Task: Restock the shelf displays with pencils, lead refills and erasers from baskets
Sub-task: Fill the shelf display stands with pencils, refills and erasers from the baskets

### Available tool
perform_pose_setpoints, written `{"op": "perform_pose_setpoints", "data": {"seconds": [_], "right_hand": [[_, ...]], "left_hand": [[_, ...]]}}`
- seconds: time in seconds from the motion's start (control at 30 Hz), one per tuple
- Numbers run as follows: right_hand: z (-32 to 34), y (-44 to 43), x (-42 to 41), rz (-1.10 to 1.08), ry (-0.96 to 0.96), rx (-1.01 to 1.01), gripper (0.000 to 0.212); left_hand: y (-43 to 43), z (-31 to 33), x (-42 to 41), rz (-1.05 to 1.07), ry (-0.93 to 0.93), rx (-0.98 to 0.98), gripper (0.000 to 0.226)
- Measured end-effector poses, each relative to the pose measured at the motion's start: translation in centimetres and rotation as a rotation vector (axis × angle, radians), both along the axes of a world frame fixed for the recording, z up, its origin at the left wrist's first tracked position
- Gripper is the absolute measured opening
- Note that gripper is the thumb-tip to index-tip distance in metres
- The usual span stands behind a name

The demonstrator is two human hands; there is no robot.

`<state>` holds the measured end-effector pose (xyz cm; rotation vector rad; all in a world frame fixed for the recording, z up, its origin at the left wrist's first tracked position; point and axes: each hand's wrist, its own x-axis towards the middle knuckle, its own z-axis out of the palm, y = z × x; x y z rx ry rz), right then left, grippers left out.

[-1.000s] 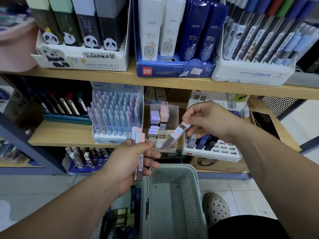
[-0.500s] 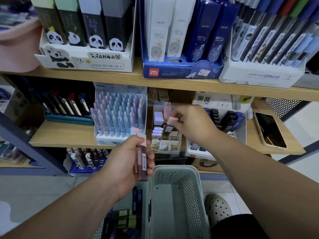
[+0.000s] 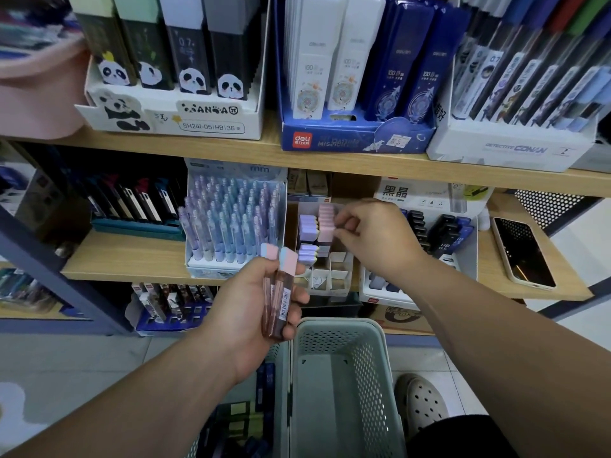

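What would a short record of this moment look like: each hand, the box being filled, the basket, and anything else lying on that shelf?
Left hand: grips a few pink-capped lead refill cases, caps up
Right hand: fingertips at the pink row in the display box; grip unclear
Box: clear, divided; pink row beside purple row at the back, front compartments look unfilled
Basket: pale green, perforated, below the hands
Phone: lies flat at the shelf's right end

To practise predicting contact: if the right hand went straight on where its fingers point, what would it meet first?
Probably the pink-capped refills in the divided box, left of the right hand; depth unclear.
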<state>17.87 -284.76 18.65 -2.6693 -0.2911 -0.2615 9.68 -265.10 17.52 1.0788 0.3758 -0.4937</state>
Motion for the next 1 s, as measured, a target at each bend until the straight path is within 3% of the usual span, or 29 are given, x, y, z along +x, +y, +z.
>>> {"op": "perform_pose_setpoints", "data": {"seconds": [0.1, 0.2, 0.3, 0.37, 0.53, 0.7, 0.83, 1.0], "right_hand": [[0.9, 0.4, -0.7, -0.013, 0.161, 0.148, 0.006], [2.1, 1.2, -2.0, 0.023, 0.606, 0.528, 0.022], [2.6, 1.4, -3.0, 0.107, 0.758, 0.611, 0.014], [2.5, 1.4, -3.2, 0.104, 0.752, 0.629, 0.003], [3.3, 0.3, -2.8, 0.036, 0.675, 0.690, 0.005], [3.9, -1.8, -1.5, -0.121, 0.520, 0.683, 0.005], [3.1, -1.8, -0.8, -0.087, 0.377, 0.585, 0.006], [1.7, -0.8, 0.0, 0.024, 0.178, 0.240, 0.010]], "left_hand": [[-0.5, 0.0, -0.1, -0.012, -0.016, 0.041, 0.034], [-1.0, -0.1, -0.3, -0.036, -0.045, 0.081, 0.021], [-1.4, -0.3, -0.5, -0.047, -0.093, 0.118, 0.017], [-1.6, -0.3, -0.7, -0.060, -0.116, 0.143, 0.019], [-1.6, -0.2, -0.8, -0.033, -0.094, 0.205, 0.027], [-0.8, -0.3, -0.4, -0.013, -0.018, 0.102, 0.045], [-0.6, -0.3, -0.5, -0.016, -0.018, 0.103, 0.040], [-0.4, 0.0, -0.4, 0.027, -0.022, 0.107, 0.039]]}}
